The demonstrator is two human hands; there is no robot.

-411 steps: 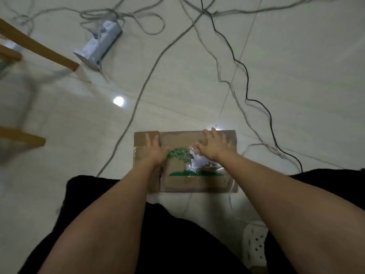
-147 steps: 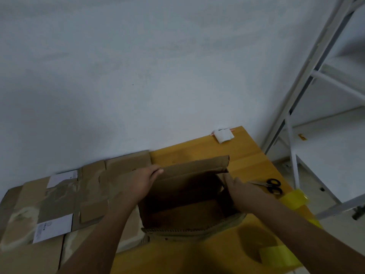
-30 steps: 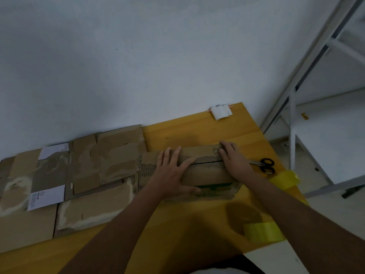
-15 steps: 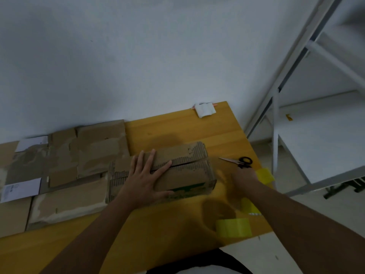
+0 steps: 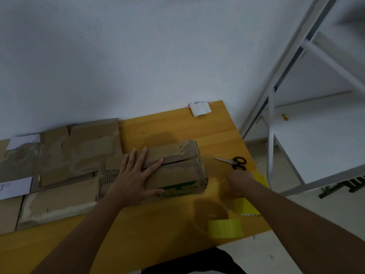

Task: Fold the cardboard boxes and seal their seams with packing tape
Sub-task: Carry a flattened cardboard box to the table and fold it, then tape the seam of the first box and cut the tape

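— Where is the box now?

— The cardboard box [image 5: 173, 175] stands on the yellow wooden table [image 5: 158, 224], near the middle, with its two top flaps folded down. The seam between the flaps runs left to right, and I see no tape on it. On the front side of the box there is a green print.

— And your hands?

— My left hand [image 5: 132, 175] lies flat on top of the box, at its left part. The fingers are straight and spread, they press the flaps down, and they cross the seam. My right hand [image 5: 240, 179] is to the right of the box, low over the table, just in front of the scissors [image 5: 235, 163]. It is blurred, so I cannot tell if it is holding something or not.

— Where is the tape?

— One roll of yellow tape [image 5: 225, 228] stands near the front edge of the table. Other yellow pieces [image 5: 246, 206] lie beside my right wrist, at the right edge.

— What else is on the table?

— Flat cardboard sheets [image 5: 79, 151] lie to the left of the box, some with white labels. A small white folded thing [image 5: 200, 108] is at the far edge by the wall. A white metal rack [image 5: 276, 95] stands to the right of the table.
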